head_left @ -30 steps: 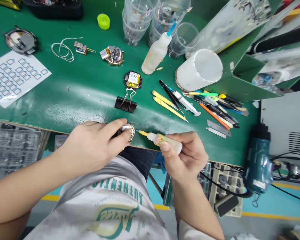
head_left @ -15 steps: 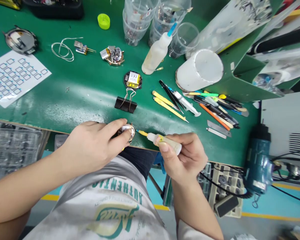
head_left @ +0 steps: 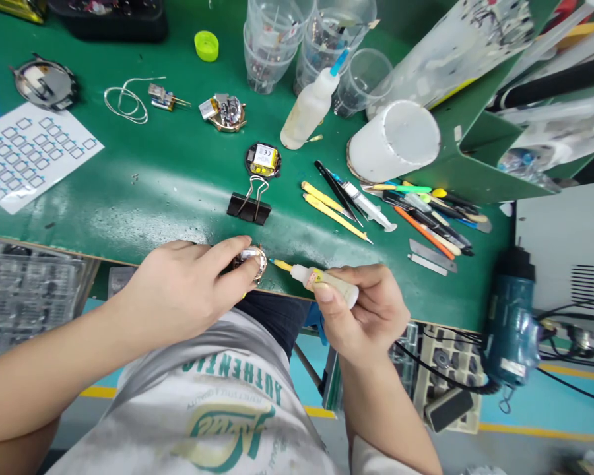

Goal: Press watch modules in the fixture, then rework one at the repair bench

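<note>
At the front edge of the green bench, my left hand (head_left: 198,280) is closed around a small round watch case (head_left: 260,261) with electronics inside; its fingers hide part of it. My right hand (head_left: 363,310) grips a small glue bottle (head_left: 334,285) between thumb and fingers. The bottle lies nearly level, its yellow and blue nozzle pointing left at the case's rim, very close to it; I cannot tell whether they touch. Just beyond the case lies a black binder clip (head_left: 249,207), and behind that another round watch module (head_left: 263,159) with a battery on top.
Yellow-handled tools (head_left: 336,218), a syringe (head_left: 369,206) and several pens and blades lie to the right. Farther back stand a squeeze bottle (head_left: 307,109), plastic cups (head_left: 270,53) and a white cylinder (head_left: 396,142). A printed sheet (head_left: 34,158) rests at left; a teal power tool (head_left: 512,323) is at far right.
Almost nothing differs. Both hands keep their hold and place, with the nozzle still beside the watch case; the view has shifted very slightly.
</note>
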Available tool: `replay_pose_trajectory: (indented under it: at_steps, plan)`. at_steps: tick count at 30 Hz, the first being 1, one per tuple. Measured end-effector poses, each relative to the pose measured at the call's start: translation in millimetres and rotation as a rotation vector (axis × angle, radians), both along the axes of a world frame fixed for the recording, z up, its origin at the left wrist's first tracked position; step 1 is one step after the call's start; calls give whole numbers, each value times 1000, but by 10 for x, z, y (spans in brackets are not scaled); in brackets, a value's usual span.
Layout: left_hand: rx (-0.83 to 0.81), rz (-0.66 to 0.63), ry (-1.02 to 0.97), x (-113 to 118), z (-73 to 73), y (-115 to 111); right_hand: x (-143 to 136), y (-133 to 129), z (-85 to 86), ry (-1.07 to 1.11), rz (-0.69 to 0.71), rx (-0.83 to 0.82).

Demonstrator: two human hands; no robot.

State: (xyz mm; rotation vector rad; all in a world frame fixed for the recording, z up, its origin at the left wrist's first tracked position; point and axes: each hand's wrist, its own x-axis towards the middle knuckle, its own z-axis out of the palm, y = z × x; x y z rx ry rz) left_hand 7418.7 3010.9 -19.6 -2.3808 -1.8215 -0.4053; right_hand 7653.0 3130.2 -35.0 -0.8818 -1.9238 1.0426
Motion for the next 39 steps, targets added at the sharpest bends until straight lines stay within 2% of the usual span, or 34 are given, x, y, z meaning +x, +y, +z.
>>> replay_pose_trajectory:
  at_steps: [28,39]
  plan:
    - [12,-4,0,-9,-13,2,0,9,-17,40,15,-2]
    - [30,4,38,-10,45,12,-12,-3,4,15,-2,-12]
